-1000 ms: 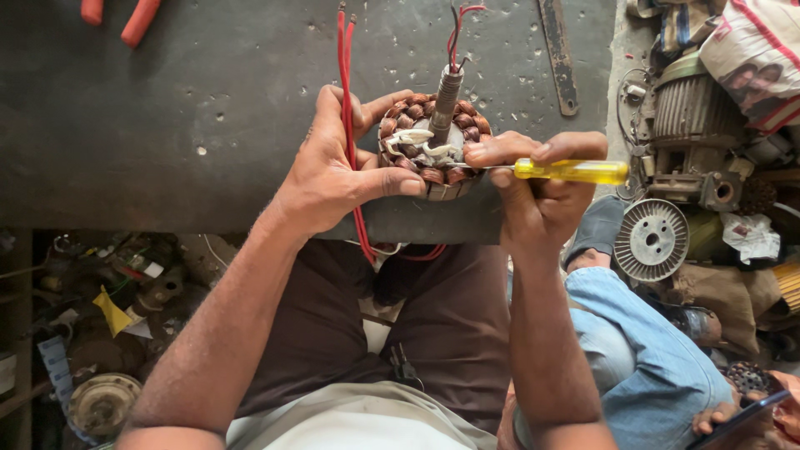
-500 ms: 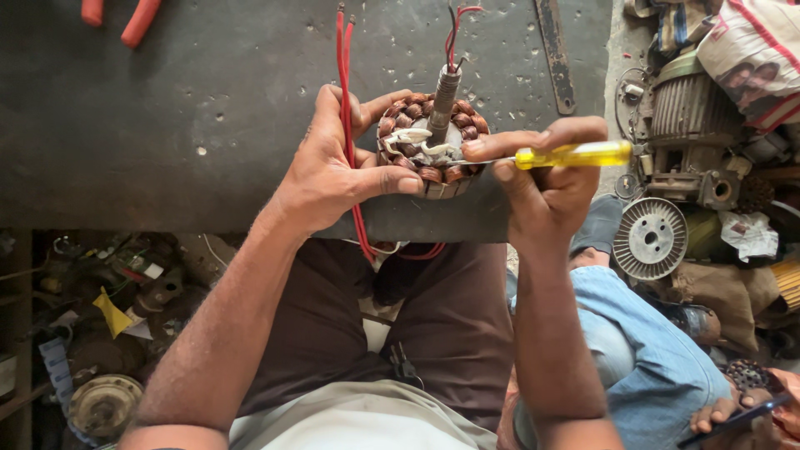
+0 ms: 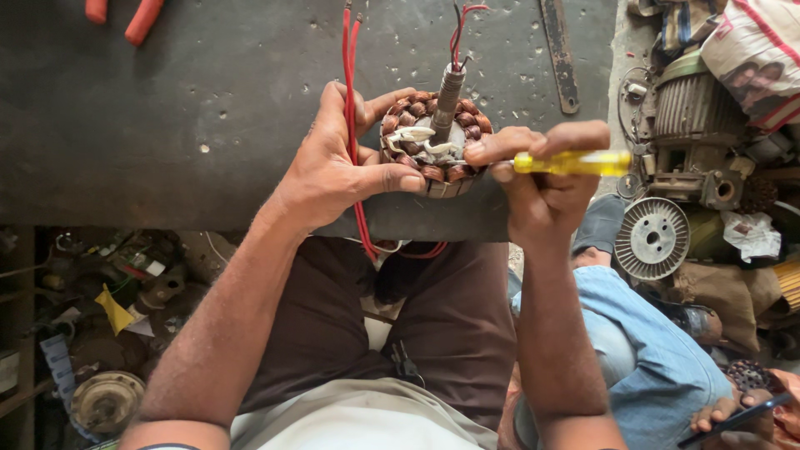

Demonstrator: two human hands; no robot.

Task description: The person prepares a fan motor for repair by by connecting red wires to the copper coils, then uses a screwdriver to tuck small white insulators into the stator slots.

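A round motor stator [image 3: 433, 142] with copper windings and a steel shaft sticking up rests at the near edge of a dark workbench [image 3: 167, 117]. My left hand [image 3: 333, 167] wraps around its left side, thumb along the front, with red wires [image 3: 350, 92] passing under the fingers. My right hand [image 3: 542, 183] grips a yellow-handled screwdriver [image 3: 571, 162], held level, its tip pointing left into the windings near white sleeving.
Red-handled pliers [image 3: 125, 17] lie at the bench's far left, a flat metal bar [image 3: 558, 54] at the far right. Motor parts and a finned disc [image 3: 652, 237] crowd the right. Another person in blue [image 3: 658, 350] sits lower right, holding a phone. Scrap parts [image 3: 100, 333] lie lower left.
My right hand and the screwdriver have lifted slightly and levelled out. The stator and my left hand have stayed put.
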